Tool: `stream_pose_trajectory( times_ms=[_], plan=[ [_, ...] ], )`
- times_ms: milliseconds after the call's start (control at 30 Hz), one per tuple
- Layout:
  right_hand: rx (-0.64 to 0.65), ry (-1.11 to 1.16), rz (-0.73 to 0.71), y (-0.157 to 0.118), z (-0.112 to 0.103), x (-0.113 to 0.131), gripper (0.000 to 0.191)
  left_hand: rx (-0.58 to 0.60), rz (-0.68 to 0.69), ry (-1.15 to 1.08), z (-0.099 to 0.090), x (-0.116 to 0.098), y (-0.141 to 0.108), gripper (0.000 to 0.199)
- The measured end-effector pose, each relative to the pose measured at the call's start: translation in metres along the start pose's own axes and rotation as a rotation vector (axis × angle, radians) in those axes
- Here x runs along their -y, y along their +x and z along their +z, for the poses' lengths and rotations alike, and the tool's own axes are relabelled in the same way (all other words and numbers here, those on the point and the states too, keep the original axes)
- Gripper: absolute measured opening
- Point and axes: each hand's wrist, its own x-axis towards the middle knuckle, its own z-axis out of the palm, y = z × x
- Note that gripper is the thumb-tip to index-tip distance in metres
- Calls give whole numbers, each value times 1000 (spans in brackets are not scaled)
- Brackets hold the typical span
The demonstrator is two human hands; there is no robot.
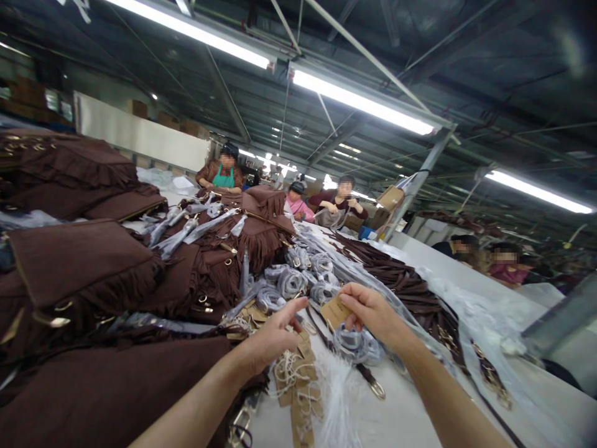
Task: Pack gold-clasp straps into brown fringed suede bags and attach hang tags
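My right hand (370, 311) pinches a tan cardboard hang tag (333, 312) between thumb and fingers, above the table. To its left, my left hand (275, 336) is apart from the tag, index finger stretched out and the others loosely bent, with nothing visible in it. Below both hands lie more tan tags with white strings (303, 379), and a bundle of clear plastic strands (338, 398) beside them. Rolled straps in clear plastic (291, 283) sit just beyond my hands. A dark strap with a metal buckle (377, 389) lies under my right hand.
Dark brown fringed bags (84, 255) are piled along the left. Long brown straps (396, 277) with metal clips run down the right, beside clear plastic sheeting (485, 323). Several people are across the table, one in a green apron (224, 179). A slanting metal post (415, 186) stands behind.
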Motion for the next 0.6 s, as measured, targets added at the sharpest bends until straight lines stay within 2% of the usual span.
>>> stream_pose_trajectory(
  times_ms=[67,100,200,233,267,433,600],
  plan=[
    [7,-5,-13,-2,6,9,36,81,32,-72,5,-9,-2,91],
    [6,-8,-18,-3,7,13,37,127,37,-107,8,-12,-4,83],
    [-13,-15,-33,-5,5,21,39,203,26,-171,11,-11,-13,35],
    [-24,-17,-36,-5,3,22,39,195,16,-174,10,-8,-17,24],
    [-35,-19,-38,-7,0,23,40,181,4,-177,7,-5,-22,21],
    [-74,-36,-13,-16,-12,19,40,130,-53,-227,-10,6,-43,40],
    [-38,-77,31,-40,-11,7,41,40,-52,-190,-26,5,-54,48]
  ],
)
